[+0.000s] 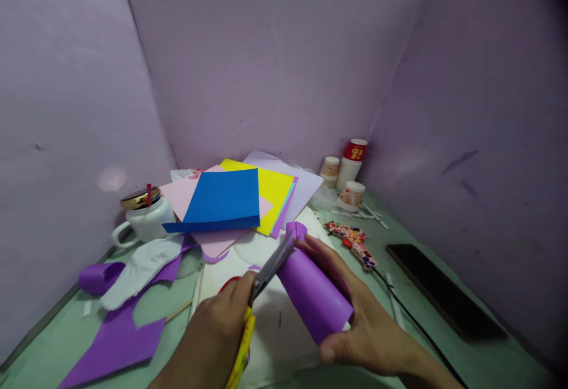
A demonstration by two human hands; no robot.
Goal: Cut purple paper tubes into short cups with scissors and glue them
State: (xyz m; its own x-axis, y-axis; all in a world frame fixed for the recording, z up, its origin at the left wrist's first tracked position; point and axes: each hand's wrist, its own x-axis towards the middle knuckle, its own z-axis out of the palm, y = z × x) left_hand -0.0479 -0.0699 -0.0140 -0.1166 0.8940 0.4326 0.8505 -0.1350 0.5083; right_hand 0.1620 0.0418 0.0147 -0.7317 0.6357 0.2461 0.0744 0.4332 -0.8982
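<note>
My left hand [222, 324] grips scissors [271, 264] with red and yellow on the handles. Their blades point up and right, the tips at the narrow end of a tapered purple paper tube [313, 294]. Around that tube is wrapped my right hand [359, 312], thumb at the wide end and fingers along the far side. A bit of white shows at the wide end; the inside of the tube is hidden. Whether the blades are cutting the paper, I cannot tell. Beneath both hands lies a white board or sheet [275, 347].
Behind lie blue paper [226, 196], yellow paper [277, 190] and pink sheets. At left are a white mug [148, 220], a white glove-like cloth [142, 270] and purple scraps [115, 347]. Paper cups [352, 195], a decorated item [350, 238] and a dark phone-like slab [444, 291] stand right.
</note>
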